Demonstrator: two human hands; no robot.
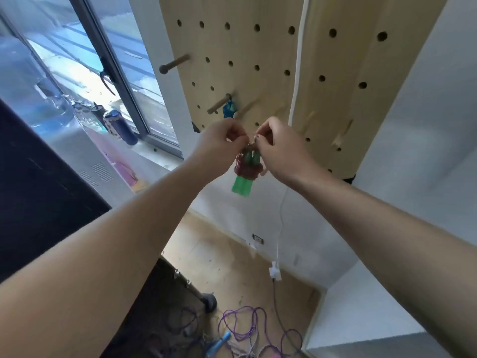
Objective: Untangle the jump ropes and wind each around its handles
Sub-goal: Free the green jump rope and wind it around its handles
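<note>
Both hands, left hand [222, 140] and right hand [280, 148], pinch the red rope [245, 169] wound around green handles [241, 187], purple rope [247, 329] at six o'clock.

Both arms are reaching forward toward a wooden pegboard [258, 73] on the wall. The left hand [222, 140] and the right hand [281, 148] are pinching the top of a wound bundle: a dark red rope [246, 168] is wrapping around green handles [242, 186], which are hanging down. On the floor below, a purple rope [247, 329] is lying in loose tangled loops. A white cable [280, 228] is hanging along the wall.
</note>
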